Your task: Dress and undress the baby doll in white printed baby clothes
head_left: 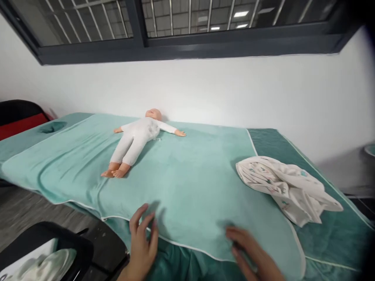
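Note:
My left hand [143,239] is over the front edge of a light green sheet [190,175], fingers apart and nothing in them. To its right my right hand [252,249], slightly blurred, hovers above or touches the same sheet; its fingers are spread and I see nothing held. A baby doll [137,134] in a white suit lies on its back at the far left, head towards the wall and arms outstretched. On the right a crumpled white cloth [288,187] with a small coloured print lies across the sheet's edge.
The sheet covers a dark green bed [328,234] that stands against a white wall [205,89] below a barred window [187,43]. At the lower left a black chair [83,249] bears pale folded things. A black and red item [22,119] is beyond the bed's left end.

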Available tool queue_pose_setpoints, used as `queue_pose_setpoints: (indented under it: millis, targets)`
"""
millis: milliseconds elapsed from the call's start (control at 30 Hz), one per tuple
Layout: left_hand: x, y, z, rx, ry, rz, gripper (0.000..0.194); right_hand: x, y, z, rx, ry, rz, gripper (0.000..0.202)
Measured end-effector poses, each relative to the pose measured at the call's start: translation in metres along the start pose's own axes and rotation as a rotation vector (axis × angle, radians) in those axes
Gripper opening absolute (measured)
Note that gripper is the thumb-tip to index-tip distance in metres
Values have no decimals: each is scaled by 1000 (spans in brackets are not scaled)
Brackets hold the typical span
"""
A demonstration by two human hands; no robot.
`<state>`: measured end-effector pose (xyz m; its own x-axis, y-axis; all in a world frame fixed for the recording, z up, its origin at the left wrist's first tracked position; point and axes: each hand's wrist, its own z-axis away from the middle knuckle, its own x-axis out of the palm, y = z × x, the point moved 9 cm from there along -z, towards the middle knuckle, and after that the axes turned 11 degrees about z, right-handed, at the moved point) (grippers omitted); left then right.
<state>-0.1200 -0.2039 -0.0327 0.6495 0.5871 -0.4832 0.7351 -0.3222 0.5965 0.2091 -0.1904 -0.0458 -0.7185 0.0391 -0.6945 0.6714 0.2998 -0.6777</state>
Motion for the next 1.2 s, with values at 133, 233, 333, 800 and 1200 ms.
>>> queue_pose_setpoints:
  millis: [133,233,333,800,1200]
  targets:
    - [51,46,-56,60,-141,244,25,-88,11,-49,-141,237,397,37]
    - [106,65,-92,-88,-290,520,24,-112,31,-84,-84,274,742,48]
    - [164,72,-111,-385,-410,816,22,-112,54,-112,-14,177,902,34]
    - [191,68,-116,-733,-426,1496,40,-1,-86,-141,-336,-59,5,22]
    - [200,58,-110,-804,-365,1477,34,-30,-29,-158,-85,205,444,78]
